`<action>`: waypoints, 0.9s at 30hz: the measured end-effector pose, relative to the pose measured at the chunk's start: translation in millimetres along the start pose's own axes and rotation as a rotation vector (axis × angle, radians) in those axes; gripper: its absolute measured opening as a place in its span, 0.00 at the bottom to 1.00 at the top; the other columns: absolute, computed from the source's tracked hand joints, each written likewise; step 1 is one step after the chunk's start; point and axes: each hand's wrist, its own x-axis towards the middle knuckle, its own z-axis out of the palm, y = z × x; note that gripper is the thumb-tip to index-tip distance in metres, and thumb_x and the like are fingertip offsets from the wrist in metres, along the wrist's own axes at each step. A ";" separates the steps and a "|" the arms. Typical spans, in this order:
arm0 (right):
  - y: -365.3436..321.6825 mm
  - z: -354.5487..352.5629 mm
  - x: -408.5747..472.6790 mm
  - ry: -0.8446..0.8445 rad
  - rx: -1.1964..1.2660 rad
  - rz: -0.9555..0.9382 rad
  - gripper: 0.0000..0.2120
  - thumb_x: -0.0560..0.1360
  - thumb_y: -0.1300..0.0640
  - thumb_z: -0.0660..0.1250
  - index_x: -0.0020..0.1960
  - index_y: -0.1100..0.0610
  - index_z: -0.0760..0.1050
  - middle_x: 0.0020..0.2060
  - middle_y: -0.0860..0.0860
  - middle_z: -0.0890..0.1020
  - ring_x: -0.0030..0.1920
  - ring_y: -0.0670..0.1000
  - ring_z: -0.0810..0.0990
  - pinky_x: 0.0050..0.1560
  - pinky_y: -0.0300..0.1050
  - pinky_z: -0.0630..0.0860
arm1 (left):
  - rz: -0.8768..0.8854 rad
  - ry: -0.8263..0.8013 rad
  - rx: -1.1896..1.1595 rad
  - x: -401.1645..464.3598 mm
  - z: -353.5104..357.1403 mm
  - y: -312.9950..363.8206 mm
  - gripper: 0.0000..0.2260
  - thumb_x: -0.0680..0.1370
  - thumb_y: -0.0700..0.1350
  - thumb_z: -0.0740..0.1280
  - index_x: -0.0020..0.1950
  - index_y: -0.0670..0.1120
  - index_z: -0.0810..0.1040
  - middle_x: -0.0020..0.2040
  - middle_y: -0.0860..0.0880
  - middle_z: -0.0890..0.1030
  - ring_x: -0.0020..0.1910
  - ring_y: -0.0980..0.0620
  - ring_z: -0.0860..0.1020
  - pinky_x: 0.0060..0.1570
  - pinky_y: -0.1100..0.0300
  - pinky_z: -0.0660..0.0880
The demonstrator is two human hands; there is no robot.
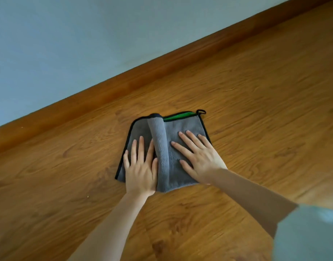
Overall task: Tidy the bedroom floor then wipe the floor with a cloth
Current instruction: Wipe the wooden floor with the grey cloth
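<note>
both the left hand [140, 171] and right hand [200, 157] pressed flat, fingers straight, on the grey cloth [176, 132], perhaps folded, on the wooden floor [256, 110] near the far wall [86, 44].

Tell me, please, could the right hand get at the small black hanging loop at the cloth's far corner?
Probably yes. The right hand lies flat on the grey cloth, its fingers pointing toward the loop, and only bare cloth and floor lie between.
</note>
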 end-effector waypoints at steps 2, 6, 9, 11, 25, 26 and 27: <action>11.3 -2.3 23.0 0.024 0.010 0.027 0.27 0.79 0.41 0.45 0.76 0.46 0.52 0.76 0.53 0.56 0.76 0.55 0.53 0.74 0.53 0.47 | -0.033 0.020 0.000 26.6 -0.6 2.2 0.27 0.81 0.55 0.36 0.75 0.48 0.59 0.75 0.43 0.60 0.74 0.43 0.58 0.69 0.44 0.54; 24.2 -6.7 51.7 0.053 0.028 0.084 0.28 0.78 0.41 0.42 0.76 0.46 0.51 0.76 0.53 0.55 0.76 0.55 0.51 0.74 0.55 0.47 | -0.067 0.042 0.018 66.8 -2.4 6.4 0.29 0.80 0.56 0.34 0.76 0.49 0.59 0.75 0.42 0.60 0.74 0.42 0.58 0.69 0.42 0.55; 28.0 -7.9 59.6 0.058 0.051 0.116 0.29 0.77 0.41 0.39 0.77 0.46 0.50 0.77 0.53 0.53 0.76 0.54 0.49 0.75 0.54 0.45 | -0.076 0.053 0.031 82.6 -2.8 6.7 0.28 0.80 0.56 0.37 0.76 0.49 0.57 0.76 0.42 0.58 0.75 0.42 0.56 0.69 0.42 0.54; 27.9 -7.7 60.1 0.051 0.042 0.120 0.29 0.77 0.41 0.38 0.77 0.46 0.49 0.77 0.53 0.52 0.76 0.54 0.48 0.75 0.54 0.44 | -0.074 0.057 0.037 84.9 -1.9 8.2 0.27 0.80 0.55 0.39 0.76 0.48 0.57 0.76 0.41 0.59 0.75 0.41 0.57 0.69 0.41 0.54; 8.7 -1.0 -36.2 0.020 0.090 0.289 0.26 0.79 0.43 0.46 0.75 0.50 0.58 0.74 0.56 0.61 0.75 0.57 0.57 0.72 0.55 0.49 | -0.079 -0.199 -0.024 5.7 -10.7 44.5 0.36 0.73 0.65 0.25 0.76 0.48 0.43 0.77 0.40 0.48 0.76 0.40 0.48 0.71 0.40 0.50; 4.9 1.5 -49.6 0.026 0.093 0.309 0.26 0.79 0.43 0.47 0.75 0.50 0.59 0.74 0.56 0.63 0.74 0.58 0.59 0.71 0.55 0.51 | -0.069 -0.194 -0.016 -4.9 -10.8 49.0 0.34 0.77 0.63 0.30 0.76 0.46 0.49 0.76 0.39 0.53 0.75 0.38 0.53 0.69 0.38 0.55; 1.0 3.6 -62.8 0.032 0.098 0.327 0.26 0.79 0.44 0.48 0.75 0.50 0.59 0.73 0.55 0.63 0.74 0.58 0.60 0.71 0.55 0.52 | -0.056 -0.188 -0.011 -14.9 -10.4 53.0 0.32 0.79 0.62 0.34 0.76 0.45 0.55 0.75 0.38 0.58 0.73 0.37 0.58 0.67 0.38 0.60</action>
